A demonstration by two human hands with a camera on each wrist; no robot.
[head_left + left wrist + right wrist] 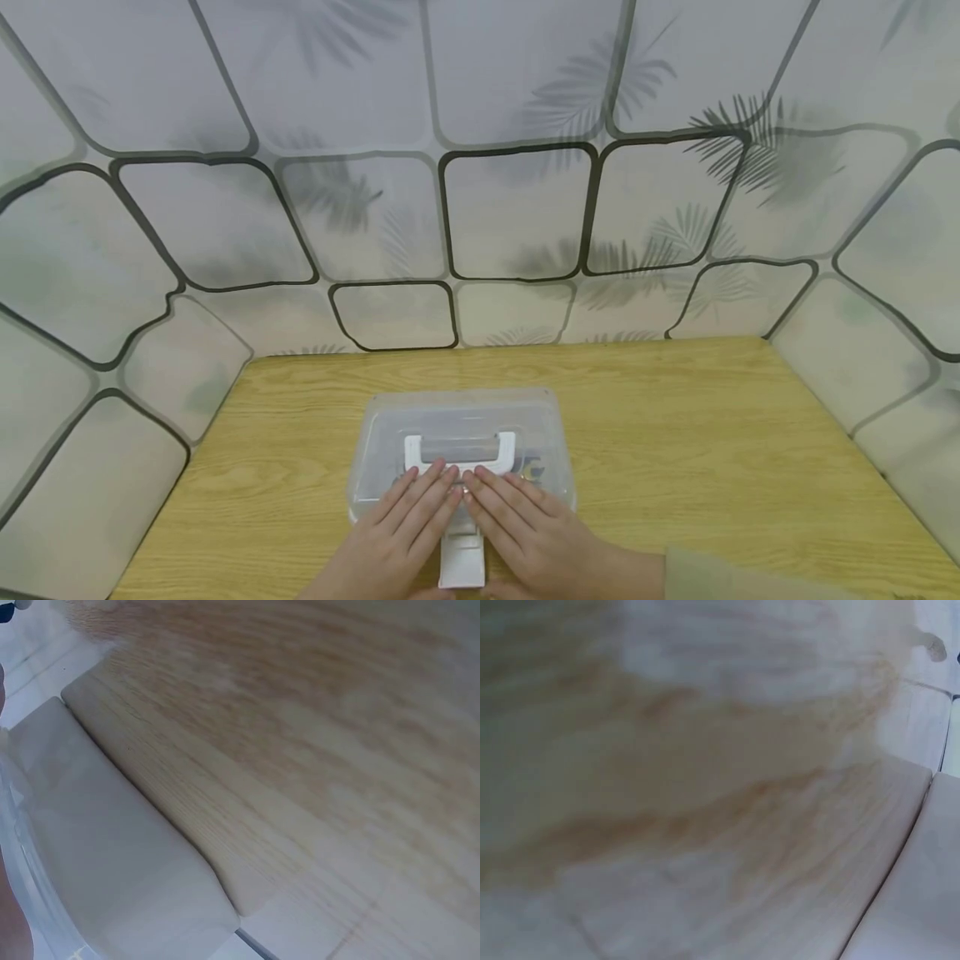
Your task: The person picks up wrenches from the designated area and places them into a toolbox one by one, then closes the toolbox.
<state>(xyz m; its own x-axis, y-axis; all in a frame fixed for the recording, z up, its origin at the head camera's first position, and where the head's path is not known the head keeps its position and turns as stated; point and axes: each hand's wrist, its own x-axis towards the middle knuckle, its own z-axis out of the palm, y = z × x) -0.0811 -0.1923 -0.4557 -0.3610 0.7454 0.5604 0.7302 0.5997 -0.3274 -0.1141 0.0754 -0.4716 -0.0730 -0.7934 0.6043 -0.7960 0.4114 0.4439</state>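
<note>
A clear plastic box (pixel 461 410) with a translucent lid stands on the wooden table, a white handle (pixel 459 469) across its top. At its front a white latch (pixel 462 562) sticks out toward me. My left hand (pixel 401 533) lies on the front left of the lid, fingers straight and fingertips at the handle. From the other side my right hand (pixel 536 533) mirrors it, fingers extended, the two sets of fingertips nearly meeting. Both thumbs are low, near the latch's end. A few coloured shapes show faintly at the box's right. In the left wrist view the box edge (pixel 46 900) appears at the left.
The wood-grain table (pixel 712 450) extends around the box on both sides. Patterned cloth walls (pixel 517 217) with dark outlines and leaf prints enclose it at the back, left and right. A light sleeve (pixel 697 575) covers my right forearm.
</note>
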